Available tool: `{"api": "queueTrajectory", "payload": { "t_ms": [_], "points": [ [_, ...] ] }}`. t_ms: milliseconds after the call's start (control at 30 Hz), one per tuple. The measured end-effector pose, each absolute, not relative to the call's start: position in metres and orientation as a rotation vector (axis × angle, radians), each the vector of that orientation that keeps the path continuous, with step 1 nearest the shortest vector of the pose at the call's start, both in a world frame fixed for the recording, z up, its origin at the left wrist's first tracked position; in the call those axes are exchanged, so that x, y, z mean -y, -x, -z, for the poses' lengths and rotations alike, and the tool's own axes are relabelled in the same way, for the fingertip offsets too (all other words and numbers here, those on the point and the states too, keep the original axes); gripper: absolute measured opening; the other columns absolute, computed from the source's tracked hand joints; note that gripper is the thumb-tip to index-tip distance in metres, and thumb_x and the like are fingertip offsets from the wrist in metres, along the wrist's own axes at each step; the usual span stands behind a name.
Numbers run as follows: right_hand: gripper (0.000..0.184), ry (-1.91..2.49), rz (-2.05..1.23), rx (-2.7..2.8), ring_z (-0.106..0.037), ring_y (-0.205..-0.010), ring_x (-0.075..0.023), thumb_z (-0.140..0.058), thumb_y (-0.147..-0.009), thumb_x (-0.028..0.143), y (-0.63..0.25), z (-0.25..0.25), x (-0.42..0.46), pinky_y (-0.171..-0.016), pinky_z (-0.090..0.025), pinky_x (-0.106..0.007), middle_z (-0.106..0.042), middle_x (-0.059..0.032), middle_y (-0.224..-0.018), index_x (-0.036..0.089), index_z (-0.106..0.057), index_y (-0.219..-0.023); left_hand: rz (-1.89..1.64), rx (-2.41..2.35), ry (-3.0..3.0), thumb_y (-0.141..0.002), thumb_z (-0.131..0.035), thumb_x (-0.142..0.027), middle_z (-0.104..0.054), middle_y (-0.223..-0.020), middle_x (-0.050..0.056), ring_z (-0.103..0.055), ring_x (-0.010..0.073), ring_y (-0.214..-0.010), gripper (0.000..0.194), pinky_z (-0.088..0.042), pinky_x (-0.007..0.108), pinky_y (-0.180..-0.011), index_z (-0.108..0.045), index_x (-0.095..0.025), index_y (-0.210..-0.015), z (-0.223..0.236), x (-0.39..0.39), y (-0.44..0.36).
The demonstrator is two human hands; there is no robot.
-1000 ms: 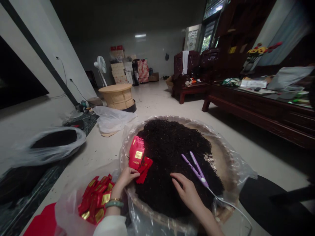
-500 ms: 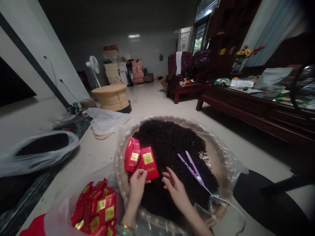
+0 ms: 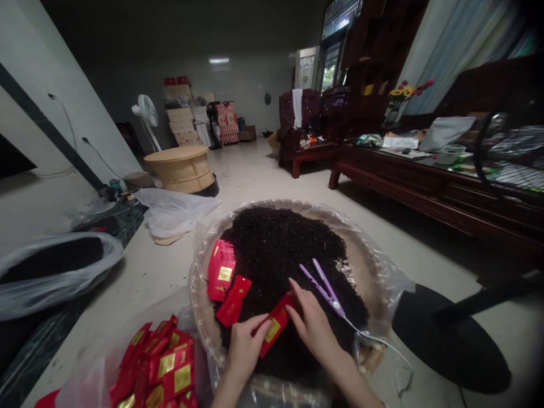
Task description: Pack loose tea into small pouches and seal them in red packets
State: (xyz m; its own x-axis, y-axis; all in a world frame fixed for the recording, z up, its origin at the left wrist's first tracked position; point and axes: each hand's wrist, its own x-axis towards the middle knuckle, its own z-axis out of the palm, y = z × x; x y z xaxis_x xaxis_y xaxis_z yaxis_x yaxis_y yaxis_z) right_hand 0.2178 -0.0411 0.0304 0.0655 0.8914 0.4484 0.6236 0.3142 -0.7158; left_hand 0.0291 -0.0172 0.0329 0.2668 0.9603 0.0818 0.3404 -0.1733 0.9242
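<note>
Red packet lies between left hand and right hand, seemingly pinched.

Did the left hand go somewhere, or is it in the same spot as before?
Yes. Measured against the round basket, the left hand moved right, from the left rim toward the middle, nearer the purple tool.

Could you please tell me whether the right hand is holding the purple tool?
No, the purple tool lies on the dark pile, while the right hand holds a red packet.
</note>
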Motion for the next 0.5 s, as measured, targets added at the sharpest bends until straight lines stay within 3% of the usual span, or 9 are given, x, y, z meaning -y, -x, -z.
{"api": "queueTrajectory", "payload": {
  "t_ms": [267, 400, 500],
  "points": [
    [0.038, 1.339, -0.044, 1.624, -0.057, -0.115, -0.0270, -0.046, -0.095, 0.019, -0.202, -0.011, 0.045, -0.095, -0.051, -0.046, -0.064, -0.0123, -0.123, 0.023, -0.055, -0.131, -1.112, -1.388, -1.355, -0.071, -0.068, -0.051, -0.079, -0.086, 0.010, -0.075, 0.0282, -0.076, 0.038, -0.061, 0.034, -0.072, -0.080, -0.018, -0.085, -0.015, 0.027, -0.044],
    [0.015, 1.432, -0.056, 1.538, -0.060, -0.086, -0.0244, -0.056, -0.092, 0.031, -0.207, -0.022, 0.045, -0.074, -0.054, -0.039, -0.064, -0.0086, -0.090, 0.022, -0.067, -0.095, -1.022, -1.293, -1.426, -0.074, -0.067, -0.048, -0.079, -0.088, 0.008, -0.075, 0.0283, -0.079, 0.034, -0.060, 0.034, -0.075, -0.080, -0.020, -0.089, -0.021, 0.029, -0.041],
    [0.025, 1.427, -0.118, 1.660, -0.054, -0.070, -0.0200, -0.054, -0.093, 0.032, -0.212, -0.033, 0.046, -0.060, -0.049, -0.031, -0.058, -0.0040, -0.072, 0.022, -0.064, -0.072, -0.884, -1.236, -1.563, -0.079, -0.062, -0.042, -0.079, -0.091, 0.006, -0.074, 0.0269, -0.081, 0.029, -0.059, 0.032, -0.077, -0.080, -0.023, -0.093, -0.024, 0.029, -0.037]
  ]
}}
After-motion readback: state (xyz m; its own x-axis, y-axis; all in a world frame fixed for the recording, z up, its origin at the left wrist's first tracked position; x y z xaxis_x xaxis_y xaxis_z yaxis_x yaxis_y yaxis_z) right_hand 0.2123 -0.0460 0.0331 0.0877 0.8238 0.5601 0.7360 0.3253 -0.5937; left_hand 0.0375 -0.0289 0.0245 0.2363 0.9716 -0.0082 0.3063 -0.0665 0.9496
